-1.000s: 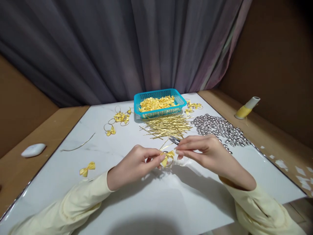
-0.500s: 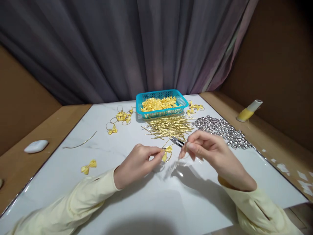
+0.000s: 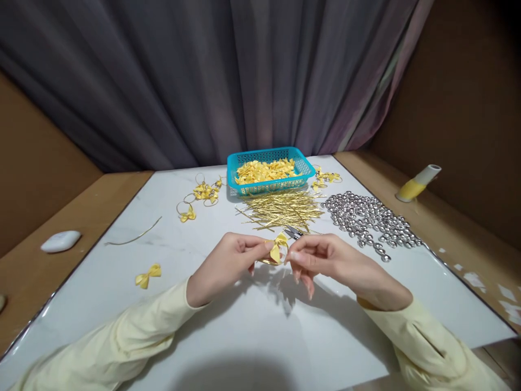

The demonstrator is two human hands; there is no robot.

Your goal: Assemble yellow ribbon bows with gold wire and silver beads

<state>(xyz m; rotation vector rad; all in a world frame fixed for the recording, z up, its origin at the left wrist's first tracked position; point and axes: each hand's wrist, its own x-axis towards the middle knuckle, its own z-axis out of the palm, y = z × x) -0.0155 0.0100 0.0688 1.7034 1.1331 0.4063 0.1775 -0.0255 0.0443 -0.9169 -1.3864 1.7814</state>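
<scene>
My left hand pinches a yellow ribbon bow with a gold cord loop below it. My right hand is at the bow's right side, thumb and forefinger pressed together; whatever lies between those fingertips is too small to make out. Just behind the bow, partly hidden by my right fingers, are small dark-bladed snips. A heap of gold cord pieces lies beyond them. Something clear and shiny, perhaps plastic film, shows on the table below my hands.
A blue basket of yellow bows stands at the back. Silver beads spread at the right. Bows on gold loops, a loose bow and one cord lie left. A yellow-wound tube and a white case flank the table.
My right hand has moved left and in to the bow. The bow has been turned to face up, and its loop now lies flatter beneath it. Several beads lie nearer me.
</scene>
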